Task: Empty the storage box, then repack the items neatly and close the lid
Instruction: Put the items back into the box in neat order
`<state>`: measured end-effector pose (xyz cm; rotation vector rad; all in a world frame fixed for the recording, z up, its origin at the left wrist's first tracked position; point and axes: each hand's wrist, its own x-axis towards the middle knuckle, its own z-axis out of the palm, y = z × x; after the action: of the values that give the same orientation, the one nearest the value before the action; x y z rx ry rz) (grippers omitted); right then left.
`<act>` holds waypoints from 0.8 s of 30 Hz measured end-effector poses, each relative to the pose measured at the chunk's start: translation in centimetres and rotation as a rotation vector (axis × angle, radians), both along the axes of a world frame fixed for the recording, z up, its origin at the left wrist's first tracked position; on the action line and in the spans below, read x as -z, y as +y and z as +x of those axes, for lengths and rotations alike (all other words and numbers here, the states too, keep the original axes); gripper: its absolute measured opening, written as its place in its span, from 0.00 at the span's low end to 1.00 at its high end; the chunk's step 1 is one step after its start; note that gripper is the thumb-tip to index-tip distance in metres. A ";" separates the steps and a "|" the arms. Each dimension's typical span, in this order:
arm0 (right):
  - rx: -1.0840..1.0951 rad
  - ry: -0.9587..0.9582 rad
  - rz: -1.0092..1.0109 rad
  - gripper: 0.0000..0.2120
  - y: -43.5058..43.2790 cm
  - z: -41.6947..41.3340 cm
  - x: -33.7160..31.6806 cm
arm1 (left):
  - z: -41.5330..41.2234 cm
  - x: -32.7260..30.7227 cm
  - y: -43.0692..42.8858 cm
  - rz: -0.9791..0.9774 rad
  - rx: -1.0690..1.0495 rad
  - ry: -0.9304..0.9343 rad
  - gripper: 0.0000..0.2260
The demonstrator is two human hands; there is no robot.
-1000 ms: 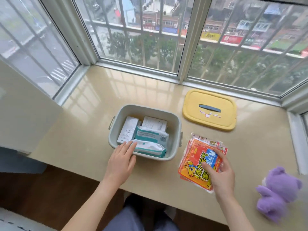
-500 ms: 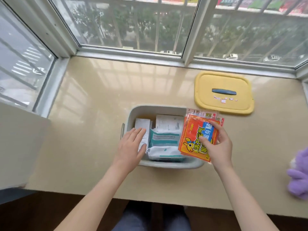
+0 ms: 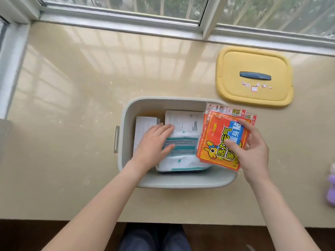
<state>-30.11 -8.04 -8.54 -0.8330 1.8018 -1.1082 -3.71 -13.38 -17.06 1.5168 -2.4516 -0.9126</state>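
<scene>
The grey storage box [image 3: 126,113] sits open on the beige sill in front of me. Inside lie white cartons [image 3: 183,121] at the back and white-and-teal soft packs [image 3: 183,160] at the front. My left hand [image 3: 154,144] rests flat, fingers spread, on the packs at the box's left side. My right hand [image 3: 253,151] grips a stack of orange-and-red sachets [image 3: 217,140] held over the box's right end. The yellow lid [image 3: 253,60] with a dark handle lies flat on the sill, beyond the box to the right.
A window frame [image 3: 126,19] runs along the far edge of the sill, with another pane at the left. A purple plush toy [image 3: 331,185] sits at the right edge of view. The sill's front edge [image 3: 72,220] is just above my knees.
My right hand lifted the sachet stack off the sill and carried it left over the box's right end. My left hand moved from the box's front rim onto the packs inside.
</scene>
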 end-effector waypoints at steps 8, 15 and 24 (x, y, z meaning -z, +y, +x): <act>-0.039 -0.032 -0.026 0.29 -0.3 -1.0 -0.5 | 0.0 -0.9 1.1 0.088 -0.057 0.051 0.21; -0.064 -0.044 -0.129 0.30 -1.9 -1.1 -2.0 | 0.9 -2.2 3.6 0.146 -0.051 0.108 0.16; -0.338 0.004 -0.210 0.27 -5.5 0.7 0.4 | 1.3 -1.8 4.4 0.203 -0.064 0.155 0.14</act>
<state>-29.41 -13.54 -8.94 -1.2144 1.4930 -1.0808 -2.40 -8.94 -15.26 1.5103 -2.2482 -1.2478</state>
